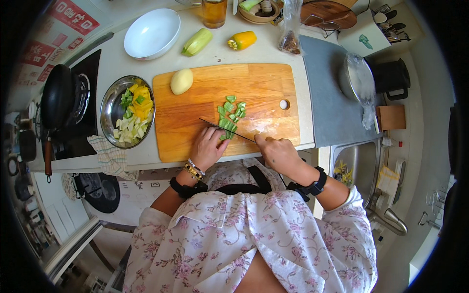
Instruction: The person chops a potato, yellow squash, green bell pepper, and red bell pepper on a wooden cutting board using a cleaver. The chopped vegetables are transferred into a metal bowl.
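My right hand [274, 151] grips the handle of a kitchen knife [234, 132], whose thin dark blade lies across green pepper pieces on a wooden cutting board [183, 110]. Bent fingers of my left hand [209, 146] press on the pieces beside the blade. More cut green pepper [230, 113] lies just beyond the knife. A peeled potato [181, 81] rests at the board's far left. Left of the board, a steel bowl [103, 117] holds yellow and green pepper pieces and pale chopped vegetable.
Behind the board stand a white bowl [152, 33], a pale green squash piece [197, 42], a yellow pepper [242, 40] and a glass of amber liquid [214, 14]. A wok [58, 97] is at left; a sink [357, 168] with peelings is at right. A cloth [110, 154] hangs over the counter edge.
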`<control>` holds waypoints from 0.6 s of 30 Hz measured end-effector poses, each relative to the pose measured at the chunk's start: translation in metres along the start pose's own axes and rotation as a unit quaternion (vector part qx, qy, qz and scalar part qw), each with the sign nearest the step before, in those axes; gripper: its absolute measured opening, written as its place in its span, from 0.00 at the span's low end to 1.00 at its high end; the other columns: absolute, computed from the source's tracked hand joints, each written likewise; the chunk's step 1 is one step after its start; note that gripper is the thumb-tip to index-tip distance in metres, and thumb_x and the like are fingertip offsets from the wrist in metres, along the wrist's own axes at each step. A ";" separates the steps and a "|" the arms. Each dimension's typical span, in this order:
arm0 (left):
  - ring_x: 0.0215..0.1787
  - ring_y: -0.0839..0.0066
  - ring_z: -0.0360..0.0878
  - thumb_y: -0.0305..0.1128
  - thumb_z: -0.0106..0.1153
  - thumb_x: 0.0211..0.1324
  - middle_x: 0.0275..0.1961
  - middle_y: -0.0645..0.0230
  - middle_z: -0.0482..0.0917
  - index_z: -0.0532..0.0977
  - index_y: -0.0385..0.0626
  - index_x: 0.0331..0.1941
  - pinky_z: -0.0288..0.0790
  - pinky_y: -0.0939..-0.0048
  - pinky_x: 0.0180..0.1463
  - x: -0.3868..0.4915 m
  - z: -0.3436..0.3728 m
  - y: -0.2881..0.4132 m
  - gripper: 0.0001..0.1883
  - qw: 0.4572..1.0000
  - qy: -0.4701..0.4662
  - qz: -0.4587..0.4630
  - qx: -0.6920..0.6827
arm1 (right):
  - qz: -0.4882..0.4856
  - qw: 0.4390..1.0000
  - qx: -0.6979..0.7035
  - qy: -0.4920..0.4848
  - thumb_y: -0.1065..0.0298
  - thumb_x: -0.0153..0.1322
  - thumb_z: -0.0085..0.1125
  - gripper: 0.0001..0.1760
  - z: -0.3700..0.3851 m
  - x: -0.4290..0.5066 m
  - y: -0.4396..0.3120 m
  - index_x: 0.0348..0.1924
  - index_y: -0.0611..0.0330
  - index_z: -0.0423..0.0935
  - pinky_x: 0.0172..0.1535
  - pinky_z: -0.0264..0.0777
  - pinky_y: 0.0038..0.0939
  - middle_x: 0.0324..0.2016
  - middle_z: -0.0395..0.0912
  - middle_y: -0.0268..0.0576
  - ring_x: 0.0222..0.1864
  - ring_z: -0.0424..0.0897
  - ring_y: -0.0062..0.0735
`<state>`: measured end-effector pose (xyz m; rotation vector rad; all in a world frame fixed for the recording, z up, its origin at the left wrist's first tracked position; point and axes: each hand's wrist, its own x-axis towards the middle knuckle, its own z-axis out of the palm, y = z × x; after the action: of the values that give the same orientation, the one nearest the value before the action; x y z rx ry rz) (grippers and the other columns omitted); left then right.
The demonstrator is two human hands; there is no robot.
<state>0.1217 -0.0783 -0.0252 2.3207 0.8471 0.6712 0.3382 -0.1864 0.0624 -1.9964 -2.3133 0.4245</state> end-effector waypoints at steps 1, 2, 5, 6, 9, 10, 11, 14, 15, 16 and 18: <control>0.45 0.57 0.74 0.34 0.68 0.53 0.44 0.59 0.74 0.75 0.41 0.42 0.72 0.59 0.48 0.000 0.001 -0.001 0.15 1.000 0.007 -0.005 -0.008 | 0.007 1.000 0.004 -0.007 0.71 0.66 0.54 0.14 0.005 0.004 -0.001 0.45 0.61 0.70 0.22 0.75 0.40 0.18 0.78 0.47 0.21 0.82 0.46; 0.45 0.57 0.75 0.33 0.68 0.53 0.44 0.59 0.75 0.75 0.41 0.41 0.72 0.59 0.48 -0.001 0.001 -0.001 0.15 1.000 0.017 -0.009 -0.019 | 0.019 0.999 0.005 -0.038 0.71 0.66 0.54 0.14 0.009 0.008 -0.001 0.45 0.62 0.70 0.23 0.74 0.40 0.17 0.78 0.47 0.21 0.82 0.46; 0.45 0.57 0.75 0.31 0.68 0.52 0.42 0.61 0.76 0.75 0.41 0.41 0.72 0.59 0.48 -0.004 -0.001 0.001 0.14 0.998 0.061 -0.020 -0.010 | 0.029 0.999 0.032 -0.013 0.70 0.66 0.54 0.15 0.012 0.014 -0.001 0.46 0.62 0.70 0.23 0.75 0.39 0.17 0.78 0.48 0.22 0.82 0.45; 0.45 0.58 0.75 0.31 0.68 0.52 0.41 0.61 0.76 0.75 0.41 0.41 0.72 0.59 0.48 -0.005 -0.003 0.001 0.14 0.998 0.067 -0.013 -0.003 | 0.015 0.999 0.048 0.017 0.70 0.66 0.55 0.15 0.009 0.014 -0.001 0.46 0.62 0.70 0.23 0.75 0.39 0.17 0.78 0.48 0.22 0.82 0.46; 0.44 0.58 0.76 0.30 0.67 0.53 0.41 0.61 0.77 0.76 0.41 0.39 0.72 0.60 0.47 -0.012 -0.007 0.002 0.12 0.998 0.065 -0.005 0.014 | -0.001 0.998 0.057 0.018 0.70 0.66 0.55 0.15 -0.005 0.005 -0.004 0.45 0.63 0.70 0.24 0.75 0.40 0.17 0.77 0.49 0.22 0.82 0.46; 0.43 0.59 0.76 0.30 0.67 0.53 0.40 0.61 0.77 0.76 0.41 0.39 0.72 0.60 0.47 -0.011 -0.007 0.001 0.11 0.998 0.066 0.002 0.013 | -0.015 0.999 0.043 0.009 0.70 0.66 0.55 0.15 -0.009 0.003 -0.003 0.45 0.63 0.70 0.23 0.75 0.40 0.18 0.78 0.49 0.22 0.82 0.47; 0.43 0.59 0.76 0.29 0.66 0.54 0.40 0.62 0.77 0.77 0.42 0.38 0.72 0.60 0.47 -0.011 -0.006 0.000 0.10 0.998 0.065 0.010 0.013 | -0.036 0.999 0.024 0.021 0.71 0.66 0.55 0.14 -0.012 0.002 -0.003 0.45 0.63 0.70 0.23 0.75 0.40 0.18 0.78 0.49 0.22 0.82 0.47; 0.42 0.60 0.77 0.27 0.65 0.55 0.39 0.63 0.78 0.78 0.42 0.37 0.73 0.61 0.46 -0.013 -0.004 -0.002 0.07 0.998 0.059 0.006 0.005 | -0.038 0.999 0.011 -0.020 0.71 0.65 0.55 0.15 -0.010 0.004 -0.006 0.45 0.61 0.70 0.24 0.75 0.40 0.17 0.78 0.49 0.22 0.82 0.48; 0.42 0.60 0.77 0.27 0.64 0.55 0.38 0.63 0.78 0.78 0.42 0.37 0.73 0.62 0.46 -0.013 -0.003 -0.002 0.06 0.998 0.063 0.004 0.001 | -0.026 0.999 0.027 -0.028 0.70 0.66 0.55 0.14 -0.006 0.008 -0.007 0.45 0.61 0.70 0.24 0.75 0.40 0.17 0.78 0.49 0.22 0.82 0.48; 0.42 0.60 0.77 0.26 0.64 0.55 0.38 0.63 0.78 0.78 0.42 0.37 0.73 0.62 0.46 -0.014 -0.003 -0.003 0.06 0.998 0.064 0.002 -0.003 | -0.018 0.999 0.040 -0.032 0.70 0.67 0.54 0.14 0.000 0.012 -0.008 0.45 0.61 0.70 0.24 0.75 0.41 0.17 0.78 0.49 0.21 0.82 0.49; 0.43 0.59 0.77 0.26 0.63 0.55 0.38 0.63 0.78 0.78 0.42 0.37 0.73 0.62 0.46 -0.014 -0.003 -0.003 0.06 0.998 0.063 -0.003 -0.005 | -0.007 0.997 0.071 -0.029 0.69 0.69 0.54 0.11 0.010 0.020 -0.010 0.44 0.62 0.70 0.24 0.74 0.42 0.17 0.78 0.51 0.21 0.81 0.51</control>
<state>0.1096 -0.0846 -0.0290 2.2846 0.9046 0.8233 0.3232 -0.1693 0.0523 -1.9260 -2.2574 0.6344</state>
